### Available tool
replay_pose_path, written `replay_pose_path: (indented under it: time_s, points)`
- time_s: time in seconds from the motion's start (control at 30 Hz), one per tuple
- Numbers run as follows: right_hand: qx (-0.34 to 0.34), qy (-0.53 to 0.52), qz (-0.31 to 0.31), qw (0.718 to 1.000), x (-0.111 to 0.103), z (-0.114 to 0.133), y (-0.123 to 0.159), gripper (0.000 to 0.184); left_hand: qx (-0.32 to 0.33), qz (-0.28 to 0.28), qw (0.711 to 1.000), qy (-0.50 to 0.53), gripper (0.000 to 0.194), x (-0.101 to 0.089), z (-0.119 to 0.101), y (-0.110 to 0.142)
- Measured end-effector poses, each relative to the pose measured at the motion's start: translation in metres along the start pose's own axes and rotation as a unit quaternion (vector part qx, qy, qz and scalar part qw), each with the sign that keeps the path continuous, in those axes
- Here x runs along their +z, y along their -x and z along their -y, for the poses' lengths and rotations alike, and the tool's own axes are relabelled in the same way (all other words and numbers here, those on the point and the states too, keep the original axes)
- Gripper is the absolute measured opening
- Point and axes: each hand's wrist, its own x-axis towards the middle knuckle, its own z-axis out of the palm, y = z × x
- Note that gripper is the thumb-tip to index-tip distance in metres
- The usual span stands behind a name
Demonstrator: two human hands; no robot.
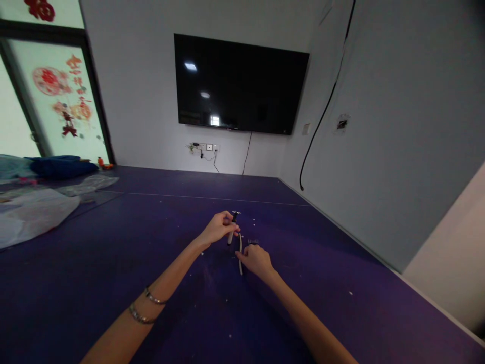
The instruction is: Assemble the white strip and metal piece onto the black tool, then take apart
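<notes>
My left hand (pixel 219 228) is closed around a small razor-like tool (pixel 230 237) with a grey handle, a dark neck and a pale T-shaped head pointing away from me. A thin pale strip (pixel 241 265) runs from beside the left fingertips down toward me. At its middle is the thumb of my right hand (pixel 257 259), whose fingers are curled. Just beyond the right knuckles shows a small dark piece with a clear, comb-like top (pixel 253 242); whether the right fingers grip it is hidden.
The purple surface (pixel 151 283) carries scattered white specks. Clear plastic sheeting (pixel 41 212) and a dark blue cloth bundle (pixel 60 167) lie at left. A television (pixel 238 86) hangs on the far wall, above wall sockets (pixel 209 147). A black cable (pixel 322 114) dangles at right.
</notes>
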Motion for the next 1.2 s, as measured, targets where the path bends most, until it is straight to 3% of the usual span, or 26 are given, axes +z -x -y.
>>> replay_pose_path:
  time_s: [0.13, 0.27, 0.4, 0.6, 0.73, 0.87, 1.0, 1.2]
  points:
    - [0.011, 0.040, -0.025, 0.999, 0.009, 0.009, -0.003, 0.046, 0.012, 0.000, 1.000, -0.017, 0.027, 0.003, 0.002, 0.001]
    - [-0.004, 0.054, -0.007, 0.998, 0.016, 0.009, -0.004, 0.039, 0.024, 0.001, 0.999, -0.021, 0.025, 0.002, 0.007, 0.001]
    - [-0.012, 0.037, 0.002, 0.999, 0.009, 0.005, -0.006, 0.035, 0.038, -0.002, 0.999, -0.024, 0.023, 0.002, 0.010, 0.001]
    - [-0.016, -0.082, -0.058, 0.995, -0.040, -0.025, -0.019, 0.040, 0.044, -0.006, 0.998, -0.040, 0.023, 0.004, 0.004, 0.004]
    - [-0.097, -0.208, -0.119, 0.966, -0.081, -0.056, -0.019, 0.036, 0.048, -0.013, 0.996, -0.069, 0.025, 0.003, 0.003, 0.005]
    - [-0.186, -0.219, -0.157, 0.945, -0.115, -0.074, -0.005, 0.030, 0.051, -0.010, 0.995, -0.082, 0.022, 0.001, 0.004, 0.005]
    - [-0.213, -0.215, -0.172, 0.937, -0.135, -0.069, 0.009, 0.030, 0.045, -0.010, 0.996, -0.074, 0.021, 0.001, 0.007, 0.005]
    - [-0.228, -0.212, -0.202, 0.929, -0.141, -0.043, 0.021, 0.026, 0.045, 0.006, 0.998, -0.053, 0.023, 0.003, 0.004, 0.007]
